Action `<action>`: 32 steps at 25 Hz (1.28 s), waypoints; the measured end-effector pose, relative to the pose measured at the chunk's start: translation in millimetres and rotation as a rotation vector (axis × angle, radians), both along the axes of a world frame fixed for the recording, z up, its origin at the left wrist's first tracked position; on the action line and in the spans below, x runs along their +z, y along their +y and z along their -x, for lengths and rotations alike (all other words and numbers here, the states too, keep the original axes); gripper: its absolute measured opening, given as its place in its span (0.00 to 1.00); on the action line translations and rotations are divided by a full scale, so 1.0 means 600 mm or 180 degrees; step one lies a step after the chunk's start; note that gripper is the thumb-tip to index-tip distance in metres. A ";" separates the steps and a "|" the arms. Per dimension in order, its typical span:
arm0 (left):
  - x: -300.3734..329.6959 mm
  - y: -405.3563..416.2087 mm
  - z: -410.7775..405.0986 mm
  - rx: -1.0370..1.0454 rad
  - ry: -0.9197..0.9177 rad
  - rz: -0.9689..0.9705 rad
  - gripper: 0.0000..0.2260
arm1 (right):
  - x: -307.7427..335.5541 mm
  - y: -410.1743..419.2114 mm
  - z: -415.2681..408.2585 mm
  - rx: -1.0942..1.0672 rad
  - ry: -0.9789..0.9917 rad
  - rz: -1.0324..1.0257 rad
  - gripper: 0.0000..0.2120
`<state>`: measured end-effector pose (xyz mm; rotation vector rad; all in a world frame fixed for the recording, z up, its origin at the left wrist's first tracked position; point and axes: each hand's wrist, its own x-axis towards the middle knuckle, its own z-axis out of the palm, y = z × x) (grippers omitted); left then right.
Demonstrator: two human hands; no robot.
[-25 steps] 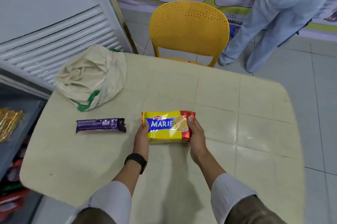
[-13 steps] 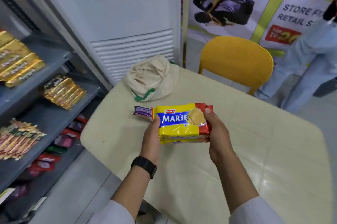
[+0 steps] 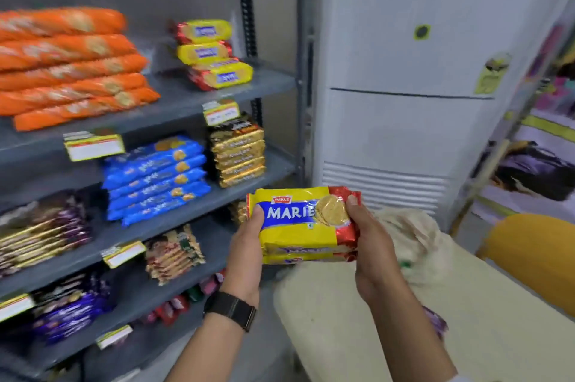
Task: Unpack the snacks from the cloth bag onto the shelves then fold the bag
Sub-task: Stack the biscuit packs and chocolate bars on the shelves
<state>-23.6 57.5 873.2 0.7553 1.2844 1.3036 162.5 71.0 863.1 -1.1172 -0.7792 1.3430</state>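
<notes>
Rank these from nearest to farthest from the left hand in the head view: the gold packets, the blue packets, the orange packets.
From the left hand:
1. Gold packets, on the shelf just above it.
2. Blue packets, same shelf, further left.
3. Orange packets, top shelf, far left.

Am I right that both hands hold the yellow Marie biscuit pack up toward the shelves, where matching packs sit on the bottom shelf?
Not quite. The left hand and right hand do hold the Marie pack, but the head view shows the matching packs stacked on the top shelf, not the bottom one.
</notes>
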 end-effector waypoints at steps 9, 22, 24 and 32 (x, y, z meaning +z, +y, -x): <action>0.049 0.010 0.402 0.1238 0.0088 -0.0265 0.23 | 0.064 0.106 0.439 0.1042 0.0130 -0.0216 0.17; 0.202 0.219 0.454 0.1332 0.0350 -0.0122 0.21 | 0.187 0.353 0.485 0.1117 0.0105 -0.0141 0.15; 0.249 0.285 0.420 0.1170 0.0270 -0.0344 0.29 | 0.220 0.419 0.445 0.1074 -0.0019 -0.0302 0.15; 0.364 0.601 0.280 0.0643 0.0080 -0.0711 0.18 | 0.357 0.725 0.284 0.0727 -0.0381 -0.0852 0.18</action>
